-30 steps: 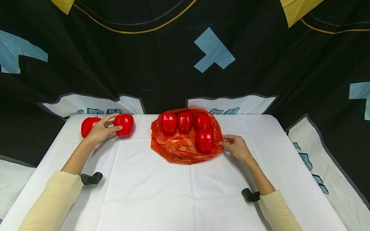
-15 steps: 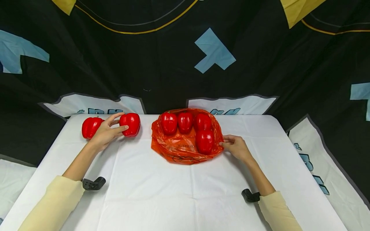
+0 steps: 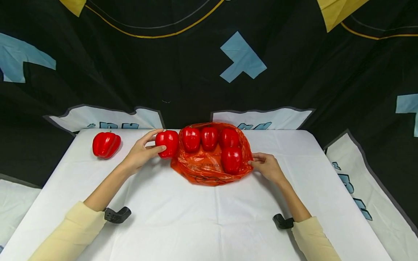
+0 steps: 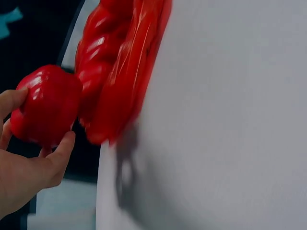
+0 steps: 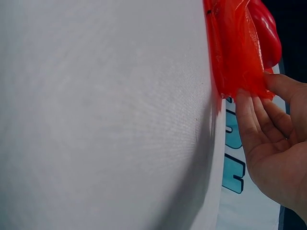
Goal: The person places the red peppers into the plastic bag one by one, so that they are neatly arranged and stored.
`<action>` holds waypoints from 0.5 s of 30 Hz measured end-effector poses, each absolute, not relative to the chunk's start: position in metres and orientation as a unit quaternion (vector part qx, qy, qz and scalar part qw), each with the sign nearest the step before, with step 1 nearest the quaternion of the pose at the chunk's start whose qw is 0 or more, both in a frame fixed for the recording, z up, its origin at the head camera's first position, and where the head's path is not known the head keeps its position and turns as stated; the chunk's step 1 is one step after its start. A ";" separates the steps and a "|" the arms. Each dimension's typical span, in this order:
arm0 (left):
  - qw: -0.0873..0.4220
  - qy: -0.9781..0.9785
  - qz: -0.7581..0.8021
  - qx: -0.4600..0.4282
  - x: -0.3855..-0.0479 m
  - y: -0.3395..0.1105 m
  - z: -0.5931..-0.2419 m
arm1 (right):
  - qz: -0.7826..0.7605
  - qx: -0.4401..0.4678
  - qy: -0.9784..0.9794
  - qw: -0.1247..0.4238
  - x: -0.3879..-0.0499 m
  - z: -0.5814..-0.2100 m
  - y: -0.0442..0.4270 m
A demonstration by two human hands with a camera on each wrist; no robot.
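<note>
My left hand (image 3: pixel 141 155) holds a red bell pepper (image 3: pixel 167 144) between thumb and fingers, at the left edge of an orange-red plastic bag (image 3: pixel 204 167). In the left wrist view the held bell pepper (image 4: pixel 48 103) is lifted off the table. Several red bell peppers (image 3: pixel 209 138) sit inside the open bag, three along the back and one at the front right (image 3: pixel 231 160). My right hand (image 3: pixel 267 166) pinches the bag's right rim; in the right wrist view the thumb and fingertips meet the thin plastic (image 5: pixel 240 57).
Another red bell pepper (image 3: pixel 106 145) stands alone at the table's back left. A white cloth covers the table (image 3: pixel 176 224), with its back edge just behind the bag. A dark patterned curtain (image 3: pixel 183 79) hangs beyond it.
My left hand has carried its bell pepper rightward, away from the lone one at the back left, up to the bag's left edge. My right hand has stayed at the bag's rim.
</note>
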State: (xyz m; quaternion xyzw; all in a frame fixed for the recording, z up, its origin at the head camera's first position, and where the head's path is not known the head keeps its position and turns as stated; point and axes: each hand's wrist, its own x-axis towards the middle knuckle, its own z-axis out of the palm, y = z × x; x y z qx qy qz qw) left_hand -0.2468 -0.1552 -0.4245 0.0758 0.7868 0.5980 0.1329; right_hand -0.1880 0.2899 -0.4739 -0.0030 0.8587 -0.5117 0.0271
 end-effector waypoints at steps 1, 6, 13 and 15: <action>0.132 0.786 0.599 0.079 -0.245 -0.150 -0.425 | -0.513 -0.003 0.858 0.027 -0.188 -0.474 0.290; 0.122 0.781 0.605 0.097 -0.236 -0.125 -0.429 | -0.515 -0.004 0.857 0.026 -0.188 -0.475 0.290; 0.108 0.770 0.617 0.119 -0.230 -0.093 -0.433 | -0.510 -0.002 0.860 0.028 -0.188 -0.474 0.289; 0.107 0.770 0.617 0.124 -0.229 -0.086 -0.434 | -0.510 -0.001 0.860 0.028 -0.189 -0.474 0.289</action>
